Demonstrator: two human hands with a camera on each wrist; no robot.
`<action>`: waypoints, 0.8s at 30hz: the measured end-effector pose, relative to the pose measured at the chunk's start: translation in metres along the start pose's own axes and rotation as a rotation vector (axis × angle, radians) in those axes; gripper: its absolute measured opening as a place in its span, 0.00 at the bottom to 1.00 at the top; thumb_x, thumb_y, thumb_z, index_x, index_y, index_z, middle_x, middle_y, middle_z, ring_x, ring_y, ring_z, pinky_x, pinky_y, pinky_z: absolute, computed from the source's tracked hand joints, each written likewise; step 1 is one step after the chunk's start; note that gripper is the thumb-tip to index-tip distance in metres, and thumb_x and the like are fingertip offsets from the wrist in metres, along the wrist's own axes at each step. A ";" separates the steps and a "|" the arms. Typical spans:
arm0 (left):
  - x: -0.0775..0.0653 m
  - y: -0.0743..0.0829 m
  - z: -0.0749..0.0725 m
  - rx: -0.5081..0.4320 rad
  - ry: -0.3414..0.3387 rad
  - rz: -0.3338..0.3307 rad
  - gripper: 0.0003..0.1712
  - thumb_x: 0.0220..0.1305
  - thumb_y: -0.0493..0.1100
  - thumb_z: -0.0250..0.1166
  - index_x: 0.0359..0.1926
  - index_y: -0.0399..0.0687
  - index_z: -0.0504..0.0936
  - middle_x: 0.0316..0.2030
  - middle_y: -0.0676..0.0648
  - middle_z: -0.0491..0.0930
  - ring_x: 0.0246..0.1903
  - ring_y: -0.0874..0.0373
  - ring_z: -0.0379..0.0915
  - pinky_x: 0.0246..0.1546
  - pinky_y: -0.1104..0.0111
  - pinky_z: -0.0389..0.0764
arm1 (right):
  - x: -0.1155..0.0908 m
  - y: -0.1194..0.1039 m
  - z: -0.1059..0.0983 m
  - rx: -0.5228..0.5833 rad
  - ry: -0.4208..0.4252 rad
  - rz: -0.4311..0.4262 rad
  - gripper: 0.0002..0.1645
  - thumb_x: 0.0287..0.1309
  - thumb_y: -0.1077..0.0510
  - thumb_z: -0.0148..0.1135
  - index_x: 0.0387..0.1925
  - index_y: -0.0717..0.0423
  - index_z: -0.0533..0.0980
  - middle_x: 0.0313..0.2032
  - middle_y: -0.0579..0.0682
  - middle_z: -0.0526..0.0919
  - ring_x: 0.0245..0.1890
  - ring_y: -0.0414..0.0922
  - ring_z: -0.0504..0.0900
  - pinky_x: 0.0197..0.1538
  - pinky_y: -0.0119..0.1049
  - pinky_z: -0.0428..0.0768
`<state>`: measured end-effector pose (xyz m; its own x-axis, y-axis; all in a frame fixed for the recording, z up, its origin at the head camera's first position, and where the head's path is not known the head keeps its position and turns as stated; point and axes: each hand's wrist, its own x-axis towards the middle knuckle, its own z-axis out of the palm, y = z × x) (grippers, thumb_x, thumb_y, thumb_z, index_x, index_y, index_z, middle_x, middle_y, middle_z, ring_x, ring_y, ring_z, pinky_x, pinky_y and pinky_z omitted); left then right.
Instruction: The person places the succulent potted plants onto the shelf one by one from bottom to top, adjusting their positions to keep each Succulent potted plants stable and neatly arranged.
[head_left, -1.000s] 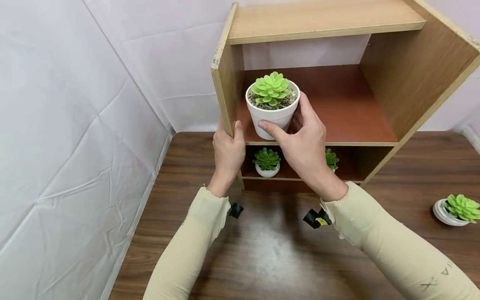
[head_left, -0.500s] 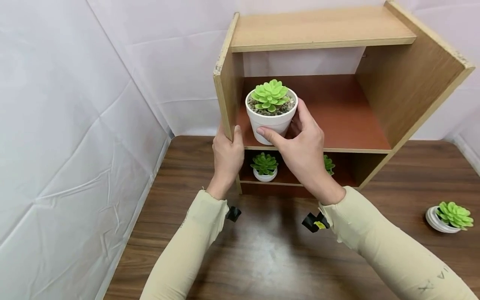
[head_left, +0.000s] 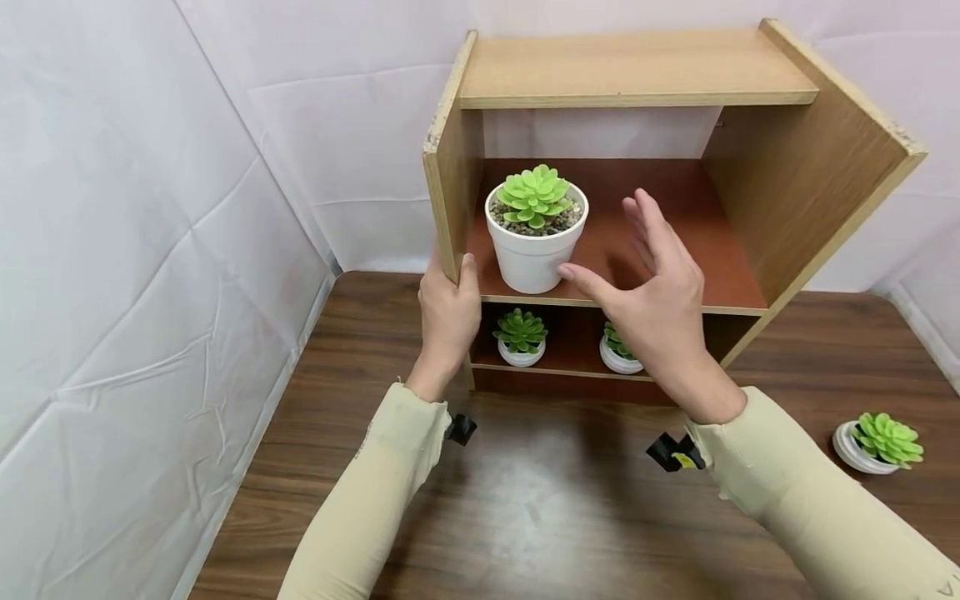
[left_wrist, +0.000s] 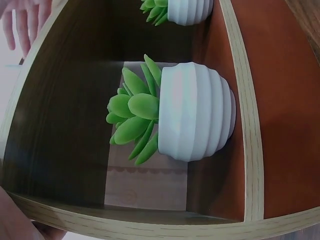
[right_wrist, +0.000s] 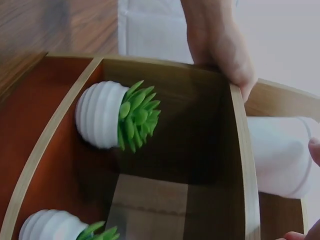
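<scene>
A smooth white flowerpot holding a light-green succulent and pebbles stands upright on the reddish-brown upper board, close to the left side. My left hand grips the left side panel of the wooden shelf unit, thumb on its inner face. To the right of the pot, my right hand is spread with thumb and fingers apart, holding nothing; the thumb tip points at the pot's lower wall. In the right wrist view the white flowerpot lies between the board and my fingertips at the right edge.
Below, two ribbed white pots with darker succulents sit in the lower compartment, a left pot and a right pot. Another potted succulent stands on the wooden table at the right. White sheeting hangs at left and behind.
My right hand has let go of the smooth white flowerpot and moved right, its fingers opening. The pot stays on the upper board. My left hand keeps its grip on the side panel.
</scene>
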<state>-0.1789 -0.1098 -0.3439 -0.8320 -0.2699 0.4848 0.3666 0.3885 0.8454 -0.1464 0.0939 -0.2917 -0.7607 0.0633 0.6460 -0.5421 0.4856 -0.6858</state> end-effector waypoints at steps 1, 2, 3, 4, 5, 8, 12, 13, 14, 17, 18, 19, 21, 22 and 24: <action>0.000 -0.001 0.000 -0.002 -0.003 -0.002 0.13 0.72 0.40 0.54 0.52 0.39 0.75 0.34 0.41 0.79 0.30 0.52 0.72 0.36 0.57 0.75 | -0.002 0.002 -0.002 -0.009 0.003 -0.003 0.56 0.38 0.59 0.83 0.71 0.56 0.65 0.63 0.47 0.73 0.62 0.40 0.72 0.61 0.36 0.70; -0.001 -0.001 0.000 -0.004 -0.003 -0.005 0.13 0.71 0.40 0.54 0.52 0.39 0.75 0.34 0.42 0.79 0.30 0.53 0.72 0.35 0.57 0.75 | -0.003 0.003 -0.004 -0.010 0.003 -0.003 0.56 0.38 0.60 0.83 0.70 0.56 0.65 0.63 0.47 0.73 0.62 0.41 0.72 0.61 0.35 0.70; -0.001 -0.002 0.000 -0.003 -0.003 -0.008 0.13 0.71 0.40 0.54 0.52 0.39 0.75 0.32 0.42 0.79 0.28 0.53 0.71 0.34 0.58 0.75 | -0.005 0.004 -0.006 -0.009 0.000 -0.002 0.56 0.38 0.60 0.83 0.70 0.56 0.65 0.63 0.47 0.73 0.62 0.41 0.72 0.61 0.35 0.70; -0.001 -0.002 0.000 -0.001 -0.001 -0.011 0.12 0.71 0.40 0.54 0.51 0.39 0.76 0.30 0.43 0.77 0.26 0.53 0.70 0.32 0.58 0.74 | -0.007 0.005 -0.007 -0.008 -0.003 -0.001 0.56 0.37 0.60 0.84 0.70 0.55 0.66 0.63 0.46 0.73 0.62 0.41 0.71 0.61 0.35 0.69; -0.001 -0.002 0.000 -0.002 0.001 -0.016 0.11 0.71 0.40 0.54 0.49 0.38 0.76 0.27 0.44 0.75 0.23 0.54 0.68 0.30 0.59 0.73 | -0.008 0.006 -0.008 -0.008 -0.005 -0.003 0.56 0.37 0.61 0.84 0.70 0.55 0.66 0.62 0.46 0.74 0.62 0.40 0.71 0.61 0.35 0.69; -0.001 -0.002 0.001 0.001 0.008 -0.021 0.08 0.71 0.40 0.54 0.43 0.39 0.75 0.20 0.46 0.68 0.18 0.55 0.63 0.24 0.60 0.69 | -0.011 0.006 -0.009 0.004 -0.002 -0.016 0.55 0.35 0.63 0.84 0.69 0.57 0.67 0.62 0.48 0.74 0.62 0.39 0.71 0.61 0.35 0.69; 0.001 0.000 0.002 0.000 0.007 -0.014 0.08 0.72 0.41 0.54 0.42 0.39 0.74 0.21 0.47 0.68 0.20 0.55 0.64 0.25 0.61 0.69 | -0.014 -0.002 -0.010 0.032 0.017 -0.033 0.53 0.34 0.70 0.82 0.66 0.64 0.69 0.60 0.54 0.75 0.61 0.44 0.72 0.62 0.38 0.69; 0.001 0.001 0.002 -0.002 0.003 -0.014 0.09 0.72 0.41 0.54 0.43 0.38 0.74 0.21 0.47 0.68 0.20 0.55 0.64 0.26 0.61 0.69 | -0.015 -0.005 -0.011 0.038 0.020 -0.032 0.52 0.34 0.71 0.82 0.66 0.65 0.69 0.60 0.55 0.76 0.61 0.46 0.73 0.62 0.39 0.69; 0.001 0.001 0.002 -0.003 0.001 -0.015 0.09 0.72 0.41 0.54 0.43 0.38 0.74 0.21 0.46 0.68 0.20 0.55 0.64 0.26 0.61 0.69 | -0.017 -0.009 -0.012 0.044 0.020 -0.027 0.51 0.35 0.72 0.81 0.65 0.67 0.69 0.59 0.57 0.76 0.61 0.48 0.73 0.62 0.39 0.70; 0.000 0.000 0.001 -0.007 0.001 -0.022 0.09 0.71 0.40 0.55 0.45 0.37 0.75 0.23 0.46 0.70 0.21 0.54 0.65 0.27 0.61 0.70 | -0.021 -0.018 -0.015 0.059 0.011 -0.017 0.49 0.36 0.74 0.80 0.64 0.69 0.69 0.59 0.59 0.75 0.61 0.50 0.73 0.62 0.40 0.69; -0.001 0.000 0.001 -0.009 0.001 -0.026 0.09 0.71 0.40 0.55 0.44 0.37 0.75 0.22 0.45 0.68 0.20 0.54 0.63 0.25 0.61 0.68 | -0.022 -0.020 -0.016 0.062 0.007 -0.018 0.48 0.36 0.74 0.79 0.64 0.69 0.69 0.59 0.58 0.75 0.61 0.50 0.73 0.62 0.39 0.69; -0.001 0.000 0.001 -0.010 0.001 -0.028 0.09 0.71 0.40 0.54 0.44 0.37 0.75 0.21 0.45 0.67 0.19 0.54 0.62 0.24 0.60 0.68 | -0.023 -0.020 -0.017 0.065 0.003 -0.018 0.48 0.36 0.74 0.79 0.64 0.69 0.69 0.59 0.58 0.75 0.61 0.49 0.73 0.61 0.39 0.70; -0.001 -0.001 0.001 -0.013 0.001 -0.026 0.09 0.72 0.40 0.54 0.45 0.37 0.75 0.22 0.46 0.69 0.19 0.54 0.62 0.25 0.61 0.68 | -0.024 -0.020 -0.018 0.070 0.002 -0.025 0.48 0.36 0.74 0.79 0.63 0.68 0.70 0.59 0.56 0.76 0.61 0.49 0.74 0.61 0.39 0.70; -0.001 -0.001 0.000 -0.014 -0.001 -0.026 0.09 0.72 0.40 0.54 0.45 0.37 0.75 0.22 0.46 0.68 0.19 0.54 0.62 0.25 0.61 0.67 | -0.025 -0.020 -0.018 0.074 0.005 -0.028 0.47 0.36 0.74 0.79 0.63 0.68 0.70 0.59 0.55 0.76 0.61 0.48 0.74 0.61 0.39 0.70; 0.000 -0.001 0.000 -0.015 -0.004 -0.027 0.10 0.72 0.40 0.54 0.45 0.37 0.74 0.22 0.46 0.69 0.19 0.55 0.62 0.25 0.62 0.68 | -0.026 -0.017 -0.019 0.086 0.011 -0.036 0.47 0.35 0.75 0.79 0.62 0.67 0.71 0.59 0.54 0.76 0.60 0.48 0.74 0.61 0.40 0.70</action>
<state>-0.1791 -0.1103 -0.3442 -0.8430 -0.2768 0.4612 0.3506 0.3675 0.8614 -0.1108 0.1000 -0.2900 -0.7365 0.0571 0.6740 -0.5978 0.4112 -0.6881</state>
